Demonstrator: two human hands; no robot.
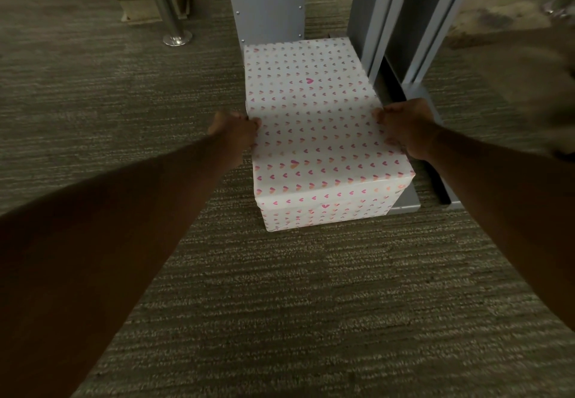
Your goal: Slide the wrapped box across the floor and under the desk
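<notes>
On the carpet (93,86), under the table, sits the box (314,130), wrapped in heart-print paper, far end against a grey panel (267,5), right side beside the grey table leg (401,18). Left hand (236,130) and right hand (404,127) clamp its opposite top edges, fingers curled over. Paper looks slick and thin, likely to tear or crease if pinched. Box seems stiff; weight unclear. Best held low at the sides, pushing squarely so carpet drag does not twist it.
</notes>
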